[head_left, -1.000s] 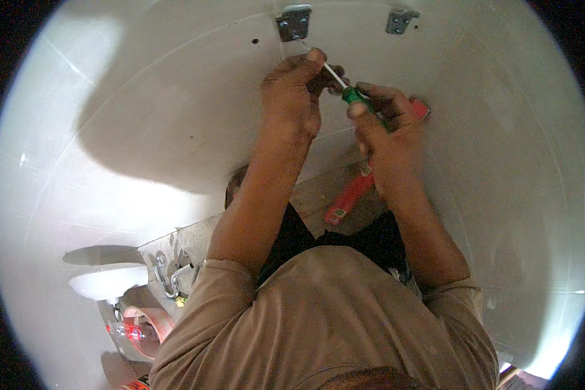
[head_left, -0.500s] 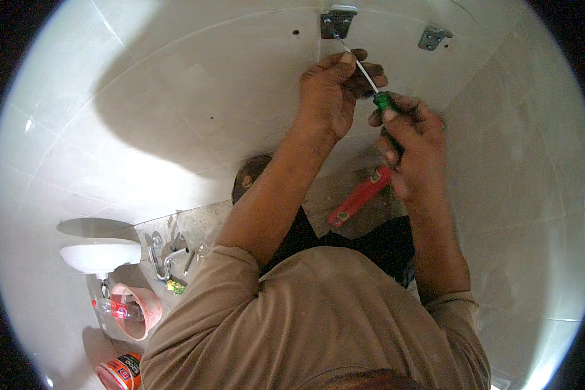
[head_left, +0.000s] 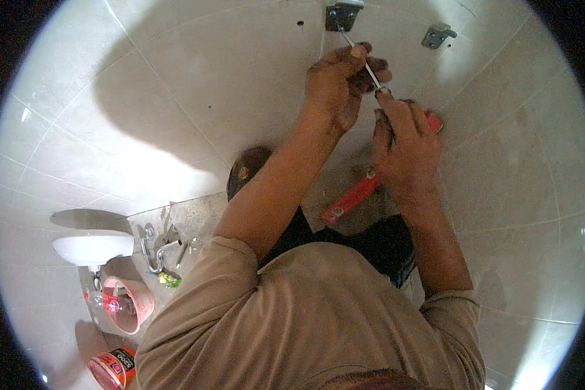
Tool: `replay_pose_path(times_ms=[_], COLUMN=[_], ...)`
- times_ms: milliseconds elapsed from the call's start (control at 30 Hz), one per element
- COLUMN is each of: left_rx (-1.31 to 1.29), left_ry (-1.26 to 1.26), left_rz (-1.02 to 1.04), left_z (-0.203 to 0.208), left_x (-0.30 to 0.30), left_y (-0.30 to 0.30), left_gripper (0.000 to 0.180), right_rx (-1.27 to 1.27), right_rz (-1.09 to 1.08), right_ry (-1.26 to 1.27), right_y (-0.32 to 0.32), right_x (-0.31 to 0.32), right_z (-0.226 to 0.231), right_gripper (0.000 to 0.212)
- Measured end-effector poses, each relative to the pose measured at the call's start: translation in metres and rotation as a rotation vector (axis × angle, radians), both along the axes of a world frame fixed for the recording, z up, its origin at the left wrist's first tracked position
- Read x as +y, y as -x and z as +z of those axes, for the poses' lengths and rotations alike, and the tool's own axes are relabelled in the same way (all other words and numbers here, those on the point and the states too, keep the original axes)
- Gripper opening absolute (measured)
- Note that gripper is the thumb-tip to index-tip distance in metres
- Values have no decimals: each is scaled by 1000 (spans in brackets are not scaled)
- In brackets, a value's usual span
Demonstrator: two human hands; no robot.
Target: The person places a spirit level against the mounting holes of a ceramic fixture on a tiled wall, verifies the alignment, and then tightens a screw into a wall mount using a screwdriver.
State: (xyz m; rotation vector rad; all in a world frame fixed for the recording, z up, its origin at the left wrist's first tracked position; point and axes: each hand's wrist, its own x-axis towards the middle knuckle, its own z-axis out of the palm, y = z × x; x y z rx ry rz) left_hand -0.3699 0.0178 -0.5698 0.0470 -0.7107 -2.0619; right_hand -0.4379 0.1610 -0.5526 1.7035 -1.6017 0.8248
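My right hand (head_left: 409,146) is wrapped round the handle of a screwdriver (head_left: 374,77); the green handle is almost wholly hidden by the fingers. The shaft slants up and left to a dark metal bracket (head_left: 340,19) on the tiled wall, its tip at the bracket's lower part. Around the middle of the shaft, my left hand (head_left: 337,84) pinches with thumb and forefinger, the other fingers loosely curled. A second metal bracket (head_left: 437,37) is fixed to the wall further right.
A red spirit level (head_left: 348,203) lies below my right hand. At lower left are a white washbasin (head_left: 94,248), a pink bucket (head_left: 140,300) with a plastic bottle (head_left: 103,301), an orange-and-black tub (head_left: 112,369) and chrome drain pipes (head_left: 155,255). Tiled walls stand ahead and right.
My right hand has turned over the screwdriver handle, its back now facing up and the green handle covered. My left hand keeps its pinch on the shaft. The view has shifted slightly.
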Motion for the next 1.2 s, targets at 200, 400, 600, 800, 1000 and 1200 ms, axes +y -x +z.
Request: replay_pose_path(times_ms=[200, 400, 600, 800, 1000, 1200], left_rx=[63, -15, -105, -33, 70, -148], left_ry=[-12, 45, 77, 68, 27, 116], left_rz=[13, -5, 131, 32, -7, 71], left_z=[1, 2, 9, -2, -2, 9], left_x=[0, -1, -1, -9, -8, 3], left_y=[0, -2, -6, -2, -3, -2], left_gripper=[25, 27, 24, 30, 23, 26], right_rx=[-1039, -105, -612, -670, -900, 64], right_rz=[55, -44, 61, 18, 56, -117], right_ry=[-46, 66, 19, -30, -71, -24], right_y=[-16, -3, -3, -7, -11, 9], right_x=[-1, 2, 7, -1, -2, -1], right_z=[3, -9, -2, -12, -2, -1], right_gripper=[26, 23, 22, 25, 23, 19])
